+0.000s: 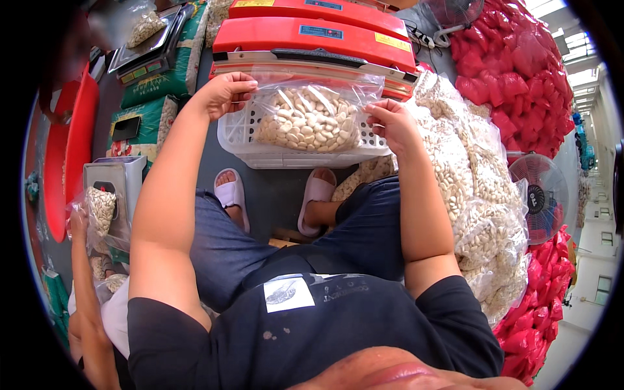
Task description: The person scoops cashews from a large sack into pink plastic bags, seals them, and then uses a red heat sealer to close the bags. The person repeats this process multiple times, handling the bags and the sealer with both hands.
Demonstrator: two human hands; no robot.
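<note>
A clear plastic bag of white beans (311, 120) hangs between my two hands, its top edge stretched out flat. My left hand (227, 94) pinches the upper left corner. At the opposite corner, my right hand (392, 123) holds the bag's edge between thumb and fingers. Below the bag is a white plastic basket (260, 156), partly hidden by it. Just beyond the bag stands a red bag sealer (312, 42) with a black bar along its front, close to the bag's top edge.
Filled bean bags (474, 188) are heaped at my right, near a fan (537, 195) and red bags (507, 71). To the left, a co-worker's hand (78, 218) holds a bean bag by a scale (130, 175). Green sacks (146, 123) and a red tub (78, 143) stand there too.
</note>
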